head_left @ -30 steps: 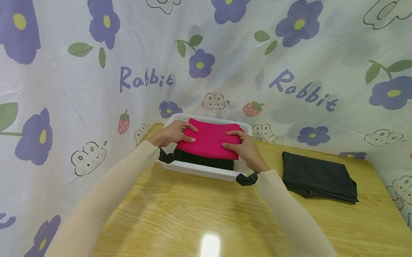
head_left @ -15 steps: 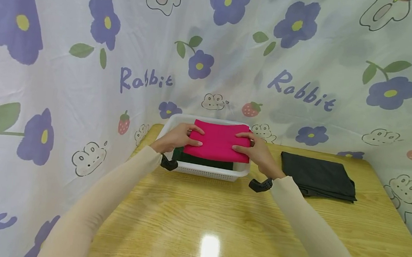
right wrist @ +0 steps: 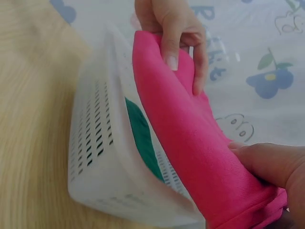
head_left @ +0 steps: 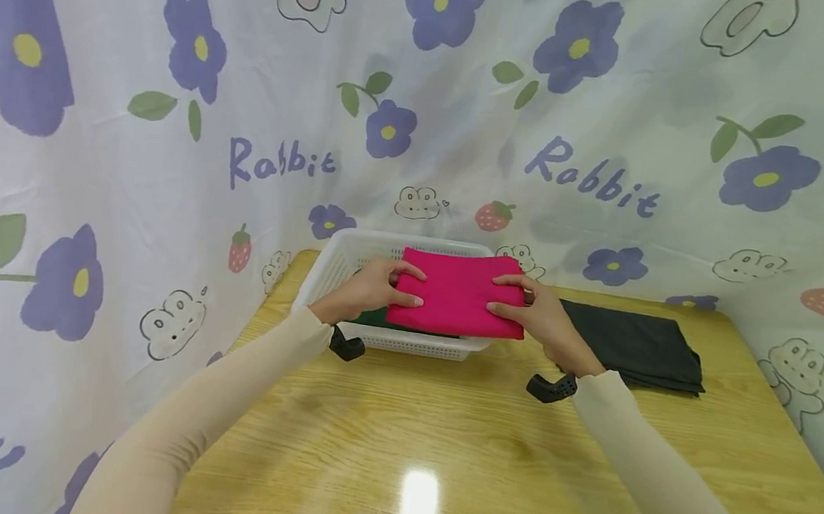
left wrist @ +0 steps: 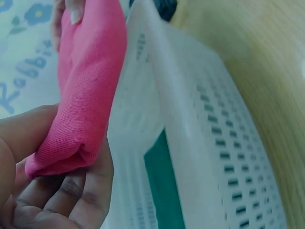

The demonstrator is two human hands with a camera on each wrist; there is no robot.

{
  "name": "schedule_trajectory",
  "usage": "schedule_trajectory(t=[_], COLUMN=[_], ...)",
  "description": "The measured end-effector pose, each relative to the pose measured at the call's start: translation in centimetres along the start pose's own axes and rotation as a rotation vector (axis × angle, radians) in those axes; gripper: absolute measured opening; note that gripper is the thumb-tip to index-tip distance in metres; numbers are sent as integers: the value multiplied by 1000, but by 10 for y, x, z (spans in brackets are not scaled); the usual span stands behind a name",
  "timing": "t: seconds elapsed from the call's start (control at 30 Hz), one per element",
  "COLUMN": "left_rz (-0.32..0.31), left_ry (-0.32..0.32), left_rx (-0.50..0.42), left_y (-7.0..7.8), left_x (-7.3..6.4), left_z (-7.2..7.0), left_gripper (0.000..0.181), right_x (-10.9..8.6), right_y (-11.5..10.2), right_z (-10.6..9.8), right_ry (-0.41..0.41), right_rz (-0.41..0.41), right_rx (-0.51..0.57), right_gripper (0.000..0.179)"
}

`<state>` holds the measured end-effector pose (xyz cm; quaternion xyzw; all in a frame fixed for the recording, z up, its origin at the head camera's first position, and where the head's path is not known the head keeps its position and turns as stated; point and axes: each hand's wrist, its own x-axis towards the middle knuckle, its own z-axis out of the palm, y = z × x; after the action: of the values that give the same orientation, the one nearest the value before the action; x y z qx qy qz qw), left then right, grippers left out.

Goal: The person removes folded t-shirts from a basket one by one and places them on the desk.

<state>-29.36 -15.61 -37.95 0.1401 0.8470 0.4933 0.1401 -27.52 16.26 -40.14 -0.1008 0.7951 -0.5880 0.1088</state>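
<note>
A folded bright pink cloth [head_left: 456, 295] is held up by its two ends over the white plastic basket [head_left: 319, 281], reaching past the basket's right side. My left hand [head_left: 371, 286] grips the left end, thumb on one face and fingers underneath, as the left wrist view shows. At the other end my right hand [head_left: 545, 317] pinches the cloth between thumb and fingers. Inside the basket lies a dark green cloth [right wrist: 143, 136], partly hidden by the pink one and by the basket wall.
A folded black cloth [head_left: 636, 348] lies on the wooden table [head_left: 365, 420] to the right, partly behind my right hand. A white curtain [head_left: 266, 66] printed with flowers and rabbits hangs close behind the basket and along the left side.
Both hands have carried the pink cloth rightward and somewhat nearer to me, from over the basket's middle to past its right side. More of the basket's left interior shows. The black cloth stays put.
</note>
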Motion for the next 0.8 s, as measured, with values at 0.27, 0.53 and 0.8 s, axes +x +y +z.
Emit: schedule_trajectory(t=[0.27,0.53,0.8], left_rz=[36,62,117], left_ry=[-26,-59,-89], left_rx=[13,-5,38], left_y=[8,14,22], left_x=[2,3,5], left_z=[29,56,79], left_gripper=[44,45,44], right_x=[-22,-44,-65], right_y=[8,24,35], right_z=[-21,-38,-56], right_ry=[30,58,78], right_rz=[39,79,83], right_rx=[-12,-54,-68], right_gripper=[60,62,64])
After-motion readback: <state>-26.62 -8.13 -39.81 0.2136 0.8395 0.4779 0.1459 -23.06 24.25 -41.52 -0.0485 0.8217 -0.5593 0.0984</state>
